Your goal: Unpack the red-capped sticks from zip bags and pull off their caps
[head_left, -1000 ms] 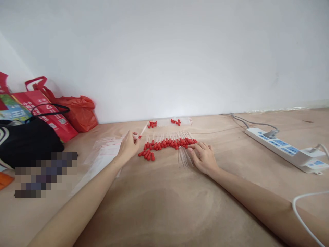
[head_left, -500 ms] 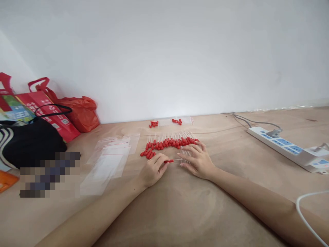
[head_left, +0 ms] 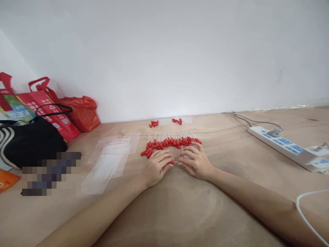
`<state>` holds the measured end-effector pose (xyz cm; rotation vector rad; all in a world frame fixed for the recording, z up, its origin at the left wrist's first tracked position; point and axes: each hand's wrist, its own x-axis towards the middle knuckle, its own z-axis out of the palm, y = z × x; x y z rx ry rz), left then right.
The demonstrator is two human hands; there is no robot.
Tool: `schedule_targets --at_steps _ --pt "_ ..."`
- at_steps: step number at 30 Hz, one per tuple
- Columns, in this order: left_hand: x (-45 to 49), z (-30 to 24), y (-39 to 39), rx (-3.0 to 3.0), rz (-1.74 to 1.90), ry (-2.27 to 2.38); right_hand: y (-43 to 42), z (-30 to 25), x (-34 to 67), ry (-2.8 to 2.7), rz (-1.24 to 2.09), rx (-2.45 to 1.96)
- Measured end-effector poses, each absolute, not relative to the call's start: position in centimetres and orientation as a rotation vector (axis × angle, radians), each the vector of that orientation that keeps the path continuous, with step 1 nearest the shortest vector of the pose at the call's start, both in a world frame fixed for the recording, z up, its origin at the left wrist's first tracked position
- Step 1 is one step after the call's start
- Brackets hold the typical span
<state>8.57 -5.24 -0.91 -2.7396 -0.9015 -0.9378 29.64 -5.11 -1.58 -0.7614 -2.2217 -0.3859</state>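
Note:
My left hand (head_left: 156, 168) is closed, pinching a red rubber bulb (head_left: 171, 162) between thumb and fingertips. From the bulb's right end a thin glass dropper tube (head_left: 176, 162) runs to the fingertips of my right hand (head_left: 197, 161), which is closed on it. More clear tubes (head_left: 183, 151) lie under the curled right fingers, partly hidden. Just beyond both hands is a row of red-bulbed glass droppers (head_left: 174, 142), bulbs towards me and tubes pointing to the wall. Several loose red bulbs (head_left: 147, 153) sit beside my left fingers, some of them covered by the hand.
Clear zip bags (head_left: 113, 161) lie left of my left forearm. By the wall are another bag (head_left: 164, 121) and small groups of red bulbs (head_left: 154, 123). A power strip (head_left: 285, 144) with cords is at right; shopping bags (head_left: 79, 113) and a black bag (head_left: 33, 142) at left.
My left hand has shifted slightly right, its fingers now reaching over some loose bulbs. Less of the tube shows between my hands. The right hand stays almost in place.

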Motion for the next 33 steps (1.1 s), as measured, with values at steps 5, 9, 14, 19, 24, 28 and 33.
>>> schedule_targets --at_steps 5,9,14,19,24,28,33 --pt "8.5 -0.9 -5.5 -2.780 -0.937 -0.917 -5.3 -1.6 29.8 -2.220 -0.437 -0.684" --pt "8.2 -0.8 -5.7 -2.761 -0.920 -0.921 -5.3 -1.4 29.9 -2.221 -0.459 -0.669" --pt "8.1 -0.8 -5.6 -2.766 -0.902 -0.911 -5.3 -1.6 30.0 -2.253 -0.448 -0.719" --pt "8.3 -0.6 -5.6 -2.793 -0.937 -0.916 -5.4 -1.8 29.9 -2.239 -0.446 -0.732" --pt "8.2 -0.5 -5.8 -2.805 -0.943 -0.937 -5.4 -1.8 29.9 -2.249 -0.421 -0.736" --pt "7.1 -0.4 -5.8 -2.726 -1.043 -1.005 -5.4 -1.8 30.5 -2.172 -0.395 -0.780" --pt "4.6 0.2 -5.0 -2.427 -1.271 -1.410 -5.0 -2.1 31.2 -2.074 -0.387 -0.947"
